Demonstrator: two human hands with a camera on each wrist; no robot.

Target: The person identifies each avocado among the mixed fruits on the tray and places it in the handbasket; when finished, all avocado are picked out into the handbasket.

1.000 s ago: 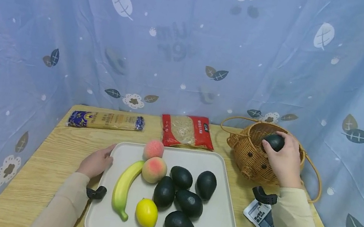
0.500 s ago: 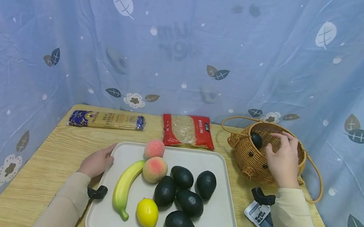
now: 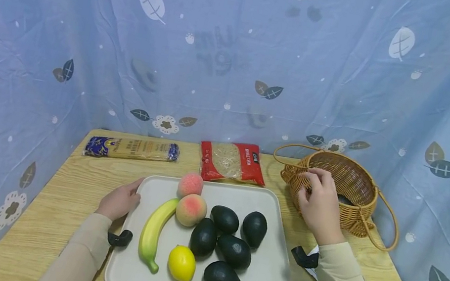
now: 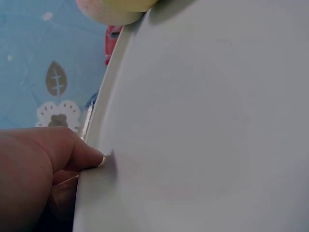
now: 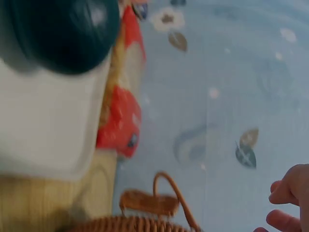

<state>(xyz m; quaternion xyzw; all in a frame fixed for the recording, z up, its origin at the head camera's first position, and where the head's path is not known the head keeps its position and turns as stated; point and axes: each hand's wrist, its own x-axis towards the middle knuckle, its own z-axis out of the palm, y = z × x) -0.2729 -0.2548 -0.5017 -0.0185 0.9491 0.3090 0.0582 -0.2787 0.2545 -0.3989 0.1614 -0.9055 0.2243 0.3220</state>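
Note:
My left hand [image 3: 119,200] pinches the left rim of a white tray [image 3: 274,270]; in the left wrist view the thumb [image 4: 87,154] lies on the rim. On the tray are several dark avocados [image 3: 234,251], a banana [image 3: 152,233], a lemon [image 3: 181,263] and two peaches [image 3: 191,210]. My right hand [image 3: 321,208] hovers in front of the wicker basket [image 3: 353,218] with loosely bent fingers and holds nothing. It hides part of the basket's front. A dark avocado [image 3: 344,200] shows inside the basket, partly covered by its wall.
A bag of noodles with red ends [image 3: 232,163] lies behind the tray. A long pasta packet [image 3: 131,149] is at the back left. Under the right wrist, a white pouch [image 3: 313,264] is mostly covered. A patterned curtain [image 3: 230,61] hangs behind the wooden table [image 3: 45,209].
The right hand let go of an avocado inside the basket, then came out leftward toward the tray. The basket has turned or tipped, and its avocado has shifted right. The left hand stayed put.

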